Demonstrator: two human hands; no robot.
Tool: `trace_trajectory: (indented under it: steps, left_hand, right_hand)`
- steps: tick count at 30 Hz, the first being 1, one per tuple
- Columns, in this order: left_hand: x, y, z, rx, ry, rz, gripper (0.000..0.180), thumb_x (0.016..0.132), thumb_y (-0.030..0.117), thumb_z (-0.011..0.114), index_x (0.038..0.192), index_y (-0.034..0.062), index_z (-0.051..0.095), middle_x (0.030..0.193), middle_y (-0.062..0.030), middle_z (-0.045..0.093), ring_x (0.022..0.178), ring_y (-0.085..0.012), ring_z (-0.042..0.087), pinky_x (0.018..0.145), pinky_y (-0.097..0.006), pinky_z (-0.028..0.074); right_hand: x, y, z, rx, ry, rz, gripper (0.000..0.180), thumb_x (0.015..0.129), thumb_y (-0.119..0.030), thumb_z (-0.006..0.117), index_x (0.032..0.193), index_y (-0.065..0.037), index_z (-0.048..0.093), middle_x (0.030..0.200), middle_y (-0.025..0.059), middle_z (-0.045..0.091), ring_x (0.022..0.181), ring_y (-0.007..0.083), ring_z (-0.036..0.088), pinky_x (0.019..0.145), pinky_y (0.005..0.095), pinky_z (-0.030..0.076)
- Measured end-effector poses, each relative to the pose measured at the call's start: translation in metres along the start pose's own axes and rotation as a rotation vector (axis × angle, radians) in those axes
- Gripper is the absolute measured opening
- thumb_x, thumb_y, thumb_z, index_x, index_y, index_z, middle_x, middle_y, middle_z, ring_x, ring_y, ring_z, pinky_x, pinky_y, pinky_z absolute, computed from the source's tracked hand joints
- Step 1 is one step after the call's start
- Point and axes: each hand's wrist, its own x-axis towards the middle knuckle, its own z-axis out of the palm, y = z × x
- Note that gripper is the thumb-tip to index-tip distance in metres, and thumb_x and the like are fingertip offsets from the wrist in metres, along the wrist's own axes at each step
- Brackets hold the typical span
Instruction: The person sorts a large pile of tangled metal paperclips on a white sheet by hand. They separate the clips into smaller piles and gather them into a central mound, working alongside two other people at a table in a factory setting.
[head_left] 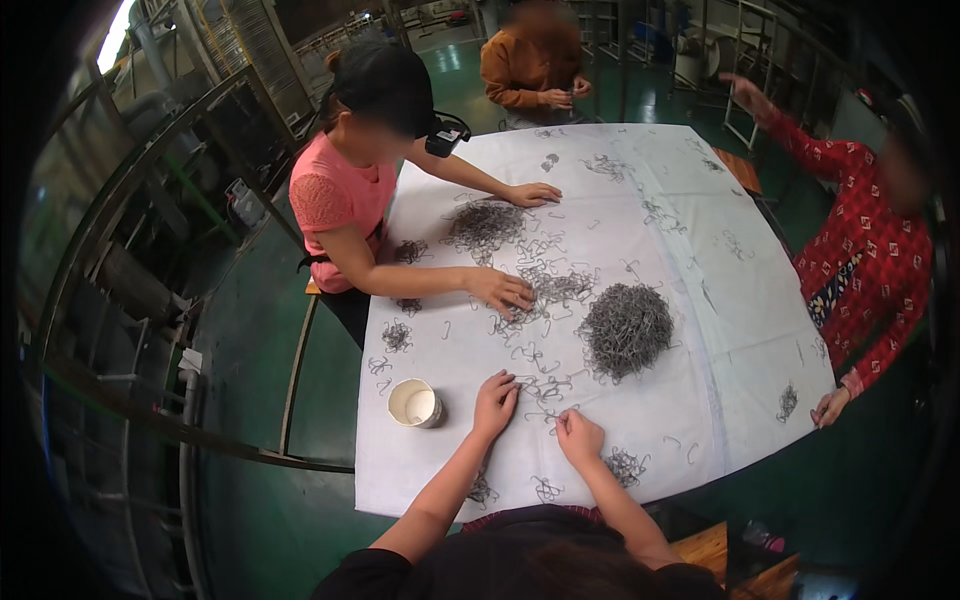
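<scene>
Many small bent-wire metal hooks lie scattered on a white cloth-covered table [455,350]. My left hand [494,403] rests on the cloth with its fingers curled, beside a loose strip of hooks [541,386]; what its fingertips hold, if anything, is hidden. To its right, my right hand [581,438] is closed in a pinch at the near end of that strip, with a thin wire hook [549,416] at its fingertips. A dense round heap of hooks [627,332] lies beyond my right hand. Near my right forearm sits a small cluster of hooks [626,467].
A white tub [414,404] stands left of my left hand. A person in a pink top [345,210] spreads both hands over hooks at the far left. Another in orange-brown [533,65] is at the far edge; one in red [850,240] is at the right edge.
</scene>
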Motion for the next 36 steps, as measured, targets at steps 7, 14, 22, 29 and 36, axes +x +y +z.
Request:
trace_trajectory:
  steps: [7,14,22,29,36]
  left_hand:
    - [-0.005,-0.004,0.001,-0.215,0.08,-0.179,0.011,0.078,0.009,0.064,0.084,0.0,0.066,0.091,-0.0121,0.065,0.092,-0.025,0.06,0.081,-0.032,0.047]
    - [-0.005,-0.006,0.002,-0.318,0.043,-0.253,0.014,0.081,0.012,0.061,0.077,-0.0016,0.065,0.084,-0.0114,0.066,0.084,-0.0216,0.06,0.076,-0.029,0.046]
    - [0.002,-0.012,-0.01,-0.733,0.076,-0.473,0.022,0.084,0.007,0.052,0.072,-0.0063,0.065,0.083,-0.0121,0.066,0.084,-0.0175,0.059,0.077,-0.028,0.045]
    - [-0.001,-0.015,-0.009,-0.638,0.085,-0.473,0.021,0.086,0.008,0.051,0.077,-0.0049,0.066,0.085,-0.0109,0.066,0.078,-0.0149,0.058,0.075,-0.026,0.045]
    - [-0.003,-0.002,-0.001,-0.28,0.057,-0.271,0.018,0.085,0.011,0.055,0.08,-0.0023,0.066,0.081,-0.0115,0.066,0.079,-0.0203,0.06,0.074,-0.03,0.046]
  right_hand:
    - [-0.002,0.001,-0.003,0.081,0.008,-0.015,0.016,0.075,-0.022,0.067,0.07,-0.011,0.058,0.056,0.0026,0.055,0.049,0.022,0.055,0.046,0.0345,0.041]
    - [-0.004,0.002,-0.006,0.068,0.004,-0.019,0.018,0.079,-0.025,0.063,0.07,-0.01,0.057,0.063,0.0055,0.059,0.055,0.0272,0.057,0.049,0.0386,0.043]
    - [-0.002,-0.001,-0.009,0.028,0.01,-0.053,0.021,0.079,-0.025,0.062,0.067,-0.008,0.057,0.061,0.0065,0.057,0.053,0.0274,0.055,0.047,0.038,0.041]
    - [-0.003,0.0,-0.009,0.033,-0.001,-0.032,0.022,0.082,-0.025,0.058,0.069,-0.008,0.057,0.063,0.0075,0.058,0.056,0.0294,0.056,0.049,0.0395,0.041]
    - [-0.004,0.002,-0.007,0.045,0.013,-0.03,0.021,0.083,-0.025,0.058,0.071,-0.008,0.057,0.066,0.0085,0.059,0.058,0.0296,0.057,0.051,0.0397,0.043]
